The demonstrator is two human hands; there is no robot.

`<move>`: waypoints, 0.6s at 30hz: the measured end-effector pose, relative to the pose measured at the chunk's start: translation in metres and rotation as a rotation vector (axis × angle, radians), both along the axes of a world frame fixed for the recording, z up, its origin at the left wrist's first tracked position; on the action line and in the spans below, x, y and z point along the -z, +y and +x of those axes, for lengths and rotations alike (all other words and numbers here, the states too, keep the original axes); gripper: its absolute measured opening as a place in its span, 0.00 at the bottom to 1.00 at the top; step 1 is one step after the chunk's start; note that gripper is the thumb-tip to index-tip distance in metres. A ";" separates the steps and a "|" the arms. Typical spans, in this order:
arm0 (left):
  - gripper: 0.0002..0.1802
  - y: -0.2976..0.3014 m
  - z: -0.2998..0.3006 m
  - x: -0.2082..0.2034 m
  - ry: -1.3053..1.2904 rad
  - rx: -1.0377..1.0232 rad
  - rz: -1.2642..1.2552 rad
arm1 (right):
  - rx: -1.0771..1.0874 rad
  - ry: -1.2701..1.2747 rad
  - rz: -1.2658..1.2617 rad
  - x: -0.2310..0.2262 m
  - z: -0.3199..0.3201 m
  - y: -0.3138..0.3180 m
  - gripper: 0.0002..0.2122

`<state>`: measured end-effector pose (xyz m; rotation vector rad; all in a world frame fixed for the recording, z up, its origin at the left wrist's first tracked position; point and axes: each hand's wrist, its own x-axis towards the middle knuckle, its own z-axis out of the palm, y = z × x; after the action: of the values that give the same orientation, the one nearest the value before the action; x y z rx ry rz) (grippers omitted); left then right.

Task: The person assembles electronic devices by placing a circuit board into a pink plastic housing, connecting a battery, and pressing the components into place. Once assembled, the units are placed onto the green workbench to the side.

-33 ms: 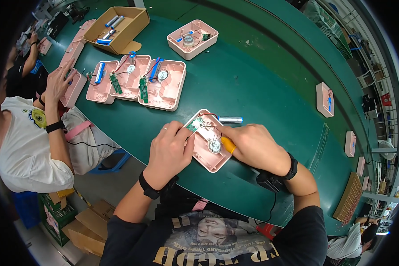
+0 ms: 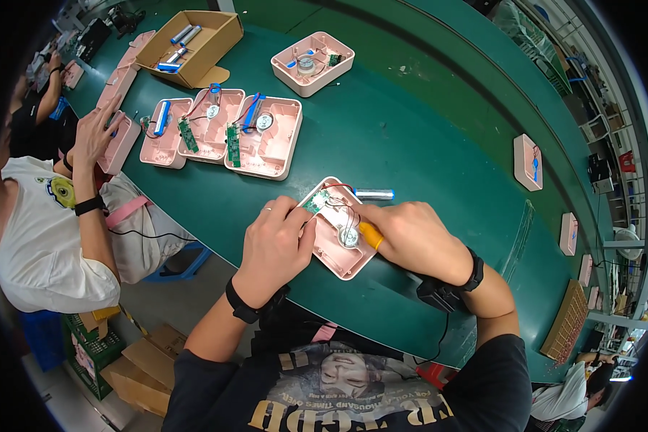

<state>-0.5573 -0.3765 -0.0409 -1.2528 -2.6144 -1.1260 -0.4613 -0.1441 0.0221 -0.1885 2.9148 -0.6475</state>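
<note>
A pink plastic housing [image 2: 325,258] lies tilted in front of me on the green table. Inside it are a small green circuit board [image 2: 316,202], thin wires [image 2: 345,209] and a round silver speaker [image 2: 348,237]. My left hand [image 2: 277,241] is closed on the housing's left wall, its index fingertip by the board. From the right, my right hand [image 2: 417,234] reaches in with bent fingers at the wires; its thumb wears a yellow finger cot [image 2: 370,235] beside the speaker. What lies between those fingertips is partly hidden. A blue-silver cylindrical battery [image 2: 374,194] sits just beyond the housing.
Three housings with boards and batteries [image 2: 281,162] stand together at the left, another [image 2: 312,83] farther back. An open cardboard box [image 2: 216,50] holds several batteries. More pink housings [image 2: 529,162] line the right. A person in a white shirt [image 2: 57,245] works at my left.
</note>
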 end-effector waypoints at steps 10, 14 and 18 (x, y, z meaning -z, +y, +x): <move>0.05 0.001 0.001 0.002 0.010 -0.002 0.010 | -0.081 -0.290 -0.127 -0.004 -0.005 0.005 0.22; 0.05 0.004 0.000 0.002 0.020 0.030 0.007 | -0.164 -0.313 -0.051 -0.009 -0.005 0.003 0.23; 0.06 0.001 -0.003 0.002 0.050 0.038 -0.013 | -0.141 -0.323 -0.017 -0.025 -0.006 0.007 0.22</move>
<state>-0.5603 -0.3753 -0.0424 -1.3200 -2.5764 -1.0708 -0.4669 -0.1370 0.0467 -0.2615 2.5625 -0.6158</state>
